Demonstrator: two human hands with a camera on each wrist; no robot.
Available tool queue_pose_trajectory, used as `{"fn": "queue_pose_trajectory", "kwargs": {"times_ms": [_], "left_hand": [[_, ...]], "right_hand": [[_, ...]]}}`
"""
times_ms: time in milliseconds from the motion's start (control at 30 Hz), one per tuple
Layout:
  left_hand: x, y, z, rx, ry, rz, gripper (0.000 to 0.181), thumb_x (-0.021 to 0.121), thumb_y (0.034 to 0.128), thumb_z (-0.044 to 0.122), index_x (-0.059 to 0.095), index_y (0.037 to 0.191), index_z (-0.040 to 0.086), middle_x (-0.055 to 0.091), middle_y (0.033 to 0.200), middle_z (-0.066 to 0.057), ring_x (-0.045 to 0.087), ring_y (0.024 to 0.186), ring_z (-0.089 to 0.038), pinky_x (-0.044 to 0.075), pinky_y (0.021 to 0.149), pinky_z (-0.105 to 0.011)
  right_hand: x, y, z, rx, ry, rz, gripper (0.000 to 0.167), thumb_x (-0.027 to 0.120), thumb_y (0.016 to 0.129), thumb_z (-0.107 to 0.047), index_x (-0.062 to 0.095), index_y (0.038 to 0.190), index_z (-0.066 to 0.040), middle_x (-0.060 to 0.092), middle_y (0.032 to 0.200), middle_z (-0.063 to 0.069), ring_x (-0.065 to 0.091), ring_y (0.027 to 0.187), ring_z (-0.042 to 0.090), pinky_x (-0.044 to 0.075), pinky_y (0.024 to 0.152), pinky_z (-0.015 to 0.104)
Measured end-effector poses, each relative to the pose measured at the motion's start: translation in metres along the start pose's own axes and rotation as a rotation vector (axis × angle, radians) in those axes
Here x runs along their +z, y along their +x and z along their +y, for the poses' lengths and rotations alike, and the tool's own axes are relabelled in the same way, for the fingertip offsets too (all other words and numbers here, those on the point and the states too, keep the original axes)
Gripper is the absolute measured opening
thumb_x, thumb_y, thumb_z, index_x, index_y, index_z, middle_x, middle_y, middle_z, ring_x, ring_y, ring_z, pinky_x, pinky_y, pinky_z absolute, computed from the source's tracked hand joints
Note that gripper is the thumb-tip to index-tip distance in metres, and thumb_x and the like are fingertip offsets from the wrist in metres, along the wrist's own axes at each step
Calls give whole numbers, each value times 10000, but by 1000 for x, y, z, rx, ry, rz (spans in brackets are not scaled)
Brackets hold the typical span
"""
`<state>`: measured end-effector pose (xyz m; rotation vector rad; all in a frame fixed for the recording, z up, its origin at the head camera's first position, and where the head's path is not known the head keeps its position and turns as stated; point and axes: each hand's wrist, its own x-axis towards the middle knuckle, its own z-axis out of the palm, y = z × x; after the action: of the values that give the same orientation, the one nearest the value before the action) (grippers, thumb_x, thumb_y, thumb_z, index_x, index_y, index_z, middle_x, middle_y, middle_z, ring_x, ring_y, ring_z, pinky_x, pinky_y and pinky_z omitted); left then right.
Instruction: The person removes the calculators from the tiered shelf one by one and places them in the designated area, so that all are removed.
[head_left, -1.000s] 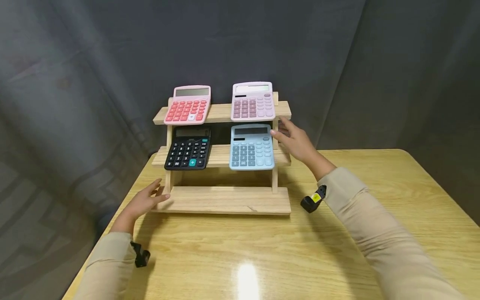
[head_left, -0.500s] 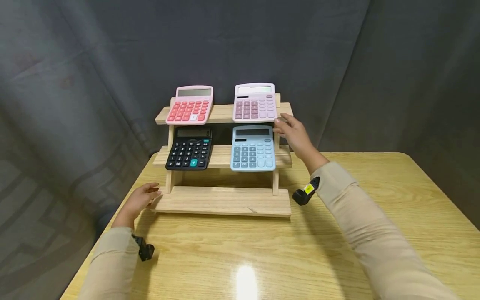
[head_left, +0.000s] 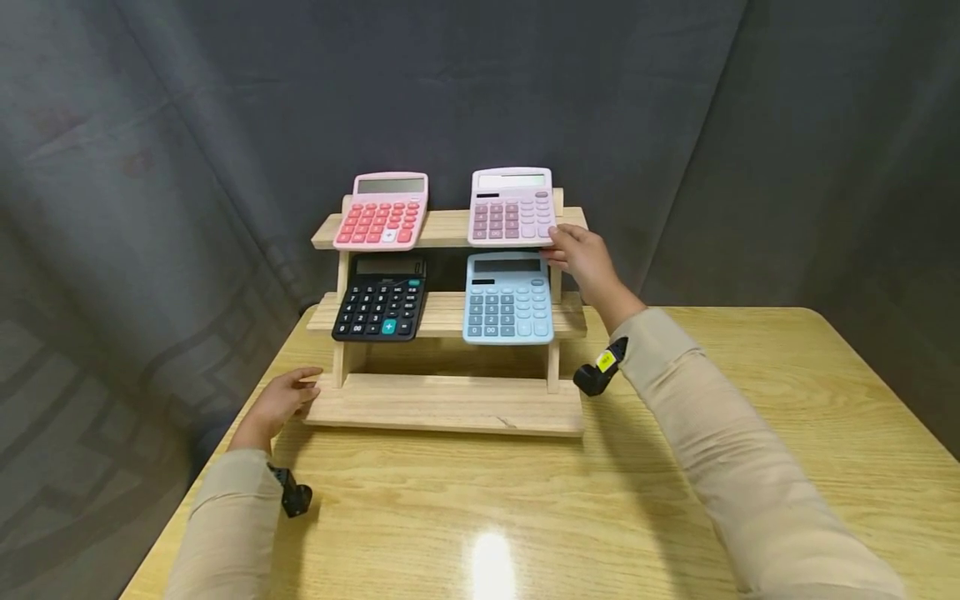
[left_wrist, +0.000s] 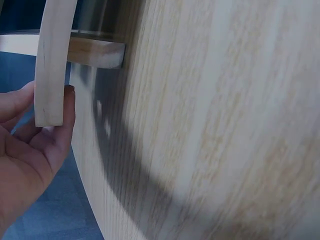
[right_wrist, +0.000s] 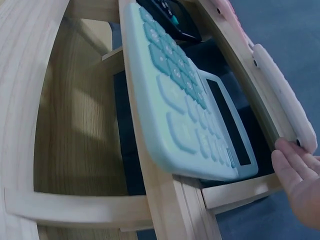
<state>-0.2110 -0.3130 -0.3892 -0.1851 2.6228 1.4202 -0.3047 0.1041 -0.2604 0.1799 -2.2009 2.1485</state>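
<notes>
Four-legged description aside, a three-tier wooden display rack (head_left: 442, 404) stands on the table. My left hand (head_left: 279, 402) holds the left end of its bottom shelf; in the left wrist view the thumb and fingers (left_wrist: 65, 117) lie on opposite sides of the board (left_wrist: 52, 65). On the top tier leans a lilac calculator (head_left: 512, 208). My right hand (head_left: 588, 258) pinches its lower right corner, one digit on the face and other fingers (right_wrist: 290, 162) beneath. Directly below, a light blue calculator (head_left: 507, 300) leans on the middle tier, just left of the right hand's fingers.
A pink calculator (head_left: 382, 212) leans on the top tier's left side, above a black calculator (head_left: 380, 300) on the middle tier. The wood-grain table (head_left: 405, 500) extends in front and to the right. A dark grey curtain (head_left: 360, 83) hangs behind.
My right hand has moved from beside the light blue calculator up to the lilac calculator's corner. The left hand has shifted slightly left onto the bottom shelf's end.
</notes>
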Motion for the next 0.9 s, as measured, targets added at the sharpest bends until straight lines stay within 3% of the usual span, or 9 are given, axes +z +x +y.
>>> {"fn": "queue_pose_trajectory", "kwargs": {"times_ms": [133, 367, 633, 900], "left_hand": [[-2, 1, -1, -19, -26, 1, 440, 404, 913, 59, 274, 1314, -66, 382, 1121, -262, 421, 749, -162, 375, 612, -276], [-3, 4, -7, -66, -78, -29, 465, 408, 918, 101, 252, 1343, -8, 296, 1265, -280, 433, 923, -234, 391, 700, -309], [-2, 7, -8, -41, -100, -16, 450, 411, 917, 99, 277, 1326, -30, 362, 1145, -215, 434, 783, -162, 393, 643, -284], [1, 5, -10, -72, -72, 1, 462, 430, 913, 140, 291, 1328, -8, 336, 1195, -228, 408, 903, -257, 388, 688, -309]], "right_hand": [[3, 6, 0, 46, 50, 54, 379, 397, 928, -198, 431, 1219, 43, 523, 1030, 166, 543, 926, 240, 416, 810, 313], [6, 8, 1, 139, 231, 155, 328, 448, 905, -129, 468, 1193, 26, 567, 814, 81, 593, 727, 170, 464, 700, 285], [8, 9, -3, 219, 425, 198, 338, 476, 882, -60, 477, 1214, 1, 571, 899, 107, 601, 705, 140, 461, 684, 250], [9, 5, -2, 222, 662, 228, 342, 455, 872, 15, 462, 1211, 55, 555, 891, 143, 582, 683, 165, 455, 697, 280]]}}
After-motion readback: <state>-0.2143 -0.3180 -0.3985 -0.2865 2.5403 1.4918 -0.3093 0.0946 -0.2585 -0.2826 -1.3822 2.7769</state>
